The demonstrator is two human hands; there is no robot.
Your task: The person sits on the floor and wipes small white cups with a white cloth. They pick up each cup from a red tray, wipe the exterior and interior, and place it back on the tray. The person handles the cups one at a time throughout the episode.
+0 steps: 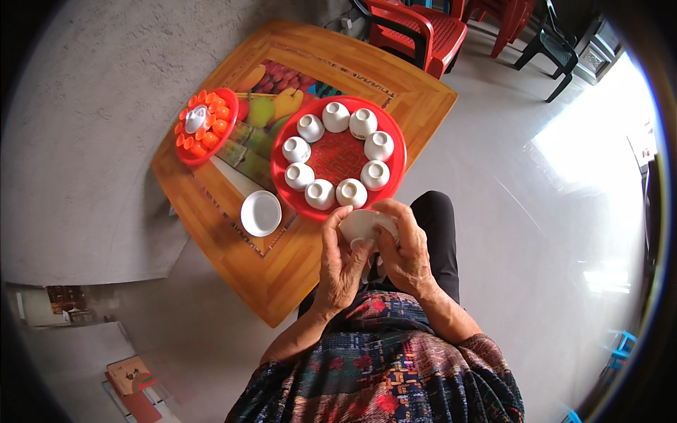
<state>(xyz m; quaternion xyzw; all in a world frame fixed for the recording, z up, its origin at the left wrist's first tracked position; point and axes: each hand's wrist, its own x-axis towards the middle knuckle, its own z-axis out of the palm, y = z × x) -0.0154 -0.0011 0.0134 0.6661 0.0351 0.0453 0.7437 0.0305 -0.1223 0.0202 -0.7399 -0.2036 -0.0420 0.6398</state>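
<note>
Between my two hands, just off the table's near edge, is a small white bowl [360,224]. My left hand [341,266] grips its left side, thumb pointing up toward it. My right hand [407,255] closes on the right side, with fingers over the far rim and thumb against the bowl. Part of the bowl is hidden by my fingers. Beyond my hands lies a round red tray [338,151] with a patterned middle. Several white cups [379,146] stand upside down in a ring on it. A white dish [261,213] sits to the left of the tray.
The wooden table [243,282] has a fruit picture on its top. A red plate [227,99] with orange cups [199,149] around a white piece is at the far left. Red plastic chairs [402,32] and a dark chair [553,53] stand beyond.
</note>
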